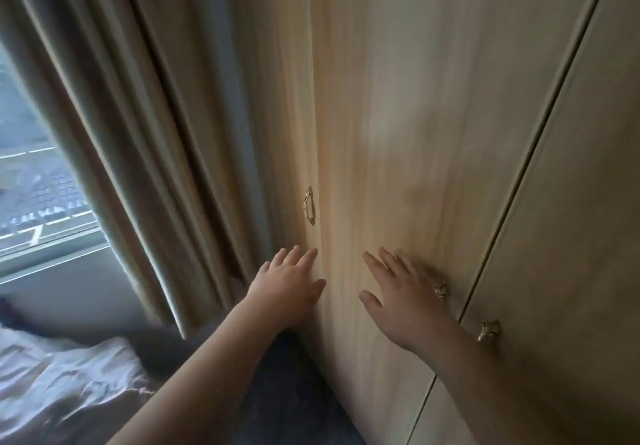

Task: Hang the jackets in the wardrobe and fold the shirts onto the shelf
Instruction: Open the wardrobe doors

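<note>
A pale wood wardrobe (398,132) fills the right of the head view, and its doors are shut. My left hand (287,288) lies flat with straight fingers against the left door edge, just below a brass handle (309,206). My right hand (401,302) presses flat on the middle door, fingers spread, beside a small brass knob (440,289). A second knob (488,330) sits on the right door (571,236). No jackets or shirts show.
Beige curtains (156,132) hang left of the wardrobe, next to a window (31,184). A bed with white rumpled linen (62,385) lies at the lower left. Dark carpet (294,392) runs between bed and wardrobe.
</note>
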